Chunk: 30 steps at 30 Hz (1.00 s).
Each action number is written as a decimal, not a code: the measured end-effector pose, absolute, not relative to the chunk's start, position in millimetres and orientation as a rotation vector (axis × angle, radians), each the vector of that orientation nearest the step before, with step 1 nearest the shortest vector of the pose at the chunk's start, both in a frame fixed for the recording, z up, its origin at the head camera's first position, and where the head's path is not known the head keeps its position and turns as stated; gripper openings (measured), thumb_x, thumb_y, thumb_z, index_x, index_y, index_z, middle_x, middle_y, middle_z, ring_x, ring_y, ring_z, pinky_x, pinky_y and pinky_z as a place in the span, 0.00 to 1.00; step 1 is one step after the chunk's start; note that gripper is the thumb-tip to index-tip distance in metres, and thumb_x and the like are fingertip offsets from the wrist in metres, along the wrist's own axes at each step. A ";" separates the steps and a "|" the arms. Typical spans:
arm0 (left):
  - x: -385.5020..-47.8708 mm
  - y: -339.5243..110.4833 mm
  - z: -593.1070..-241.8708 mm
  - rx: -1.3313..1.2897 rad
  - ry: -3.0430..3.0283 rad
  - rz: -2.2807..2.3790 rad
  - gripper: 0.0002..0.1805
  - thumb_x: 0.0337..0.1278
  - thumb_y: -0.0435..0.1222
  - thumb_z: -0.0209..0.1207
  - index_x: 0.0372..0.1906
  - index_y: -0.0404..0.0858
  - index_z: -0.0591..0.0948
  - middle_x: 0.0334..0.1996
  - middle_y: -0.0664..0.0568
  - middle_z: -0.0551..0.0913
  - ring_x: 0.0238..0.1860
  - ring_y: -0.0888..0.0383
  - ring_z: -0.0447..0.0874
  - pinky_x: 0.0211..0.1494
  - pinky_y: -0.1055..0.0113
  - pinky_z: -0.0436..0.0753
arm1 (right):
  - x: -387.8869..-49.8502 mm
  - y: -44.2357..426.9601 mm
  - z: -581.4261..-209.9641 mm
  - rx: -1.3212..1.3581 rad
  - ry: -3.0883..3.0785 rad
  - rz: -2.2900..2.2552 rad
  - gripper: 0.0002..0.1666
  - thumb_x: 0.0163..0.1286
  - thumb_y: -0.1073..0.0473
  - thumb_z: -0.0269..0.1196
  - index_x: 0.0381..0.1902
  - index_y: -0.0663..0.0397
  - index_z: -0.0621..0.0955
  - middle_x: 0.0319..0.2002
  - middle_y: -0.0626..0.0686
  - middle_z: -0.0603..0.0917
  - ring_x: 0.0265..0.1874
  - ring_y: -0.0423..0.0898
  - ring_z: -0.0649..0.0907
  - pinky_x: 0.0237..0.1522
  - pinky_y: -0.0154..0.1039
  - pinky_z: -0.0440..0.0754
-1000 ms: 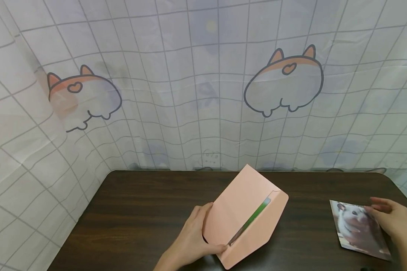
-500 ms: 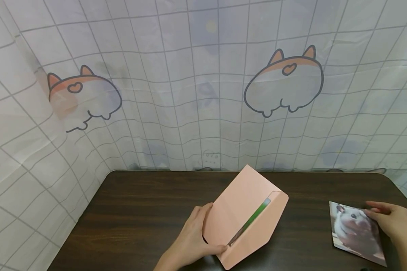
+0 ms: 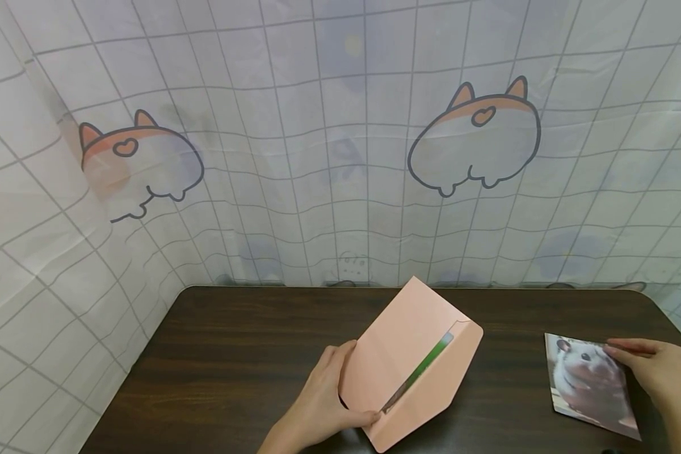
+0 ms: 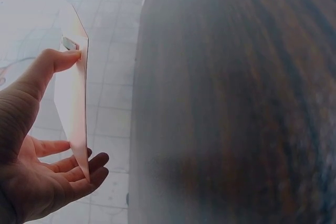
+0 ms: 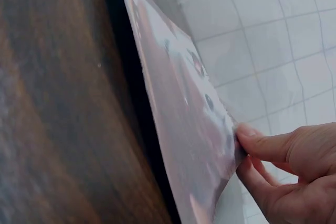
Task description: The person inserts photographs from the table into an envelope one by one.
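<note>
The left hand grips the envelope, likely to steady it; right of it, the right hand pinches a perhaps-lifted picture.

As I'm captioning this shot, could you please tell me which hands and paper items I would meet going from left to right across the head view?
Left hand, pink envelope, hamster picture, right hand.
</note>
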State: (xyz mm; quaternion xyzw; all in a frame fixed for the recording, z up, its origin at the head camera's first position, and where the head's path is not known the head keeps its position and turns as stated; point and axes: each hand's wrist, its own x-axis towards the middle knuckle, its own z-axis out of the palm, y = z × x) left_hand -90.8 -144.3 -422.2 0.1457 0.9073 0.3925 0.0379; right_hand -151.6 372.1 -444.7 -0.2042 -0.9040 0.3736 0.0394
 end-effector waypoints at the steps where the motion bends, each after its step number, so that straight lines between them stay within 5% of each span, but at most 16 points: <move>1: -90.8 -144.3 -422.2 0.445 2.782 1.205 0.60 0.41 0.55 0.81 0.78 0.37 0.66 0.59 0.52 0.73 0.57 0.54 0.76 0.60 0.56 0.81 | -151.3 371.6 -444.7 -0.614 -2.773 1.130 0.18 0.76 0.60 0.67 0.49 0.75 0.84 0.50 0.76 0.85 0.62 0.80 0.69 0.64 0.74 0.63; 14: -91.3 -144.8 -421.6 0.437 2.786 1.204 0.60 0.41 0.55 0.81 0.78 0.36 0.65 0.60 0.51 0.73 0.57 0.53 0.76 0.59 0.56 0.81 | -151.2 368.4 -446.2 -0.398 -2.736 0.986 0.21 0.76 0.55 0.67 0.48 0.73 0.84 0.39 0.70 0.89 0.50 0.73 0.75 0.62 0.75 0.59; 18: -91.7 -145.2 -420.9 0.432 2.790 1.203 0.60 0.41 0.54 0.81 0.79 0.36 0.65 0.60 0.51 0.73 0.57 0.53 0.76 0.60 0.55 0.81 | -152.1 367.0 -443.9 -0.399 -2.751 0.996 0.20 0.76 0.55 0.67 0.49 0.73 0.85 0.36 0.67 0.90 0.36 0.52 0.82 0.62 0.75 0.59; 22: -91.8 -146.0 -420.9 0.431 2.797 1.209 0.60 0.40 0.53 0.82 0.79 0.37 0.65 0.60 0.50 0.73 0.57 0.53 0.76 0.60 0.56 0.81 | -152.1 365.2 -441.7 -0.371 -2.754 1.034 0.20 0.76 0.58 0.67 0.50 0.74 0.84 0.33 0.65 0.91 0.21 0.26 0.76 0.59 0.73 0.62; 25: -92.0 -146.6 -421.5 0.432 2.804 1.203 0.60 0.40 0.53 0.82 0.78 0.37 0.65 0.60 0.51 0.73 0.57 0.53 0.76 0.59 0.56 0.81 | -152.9 363.0 -440.5 -0.335 -2.754 1.027 0.18 0.76 0.61 0.67 0.50 0.75 0.84 0.32 0.63 0.91 0.19 0.23 0.78 0.55 0.50 0.75; 30: -92.9 -147.1 -421.9 0.437 2.812 1.192 0.60 0.40 0.53 0.82 0.78 0.37 0.65 0.60 0.50 0.73 0.57 0.53 0.76 0.59 0.56 0.81 | -154.3 361.2 -439.0 -0.261 -2.784 0.985 0.16 0.75 0.62 0.67 0.49 0.75 0.85 0.30 0.60 0.91 0.19 0.28 0.81 0.28 0.28 0.71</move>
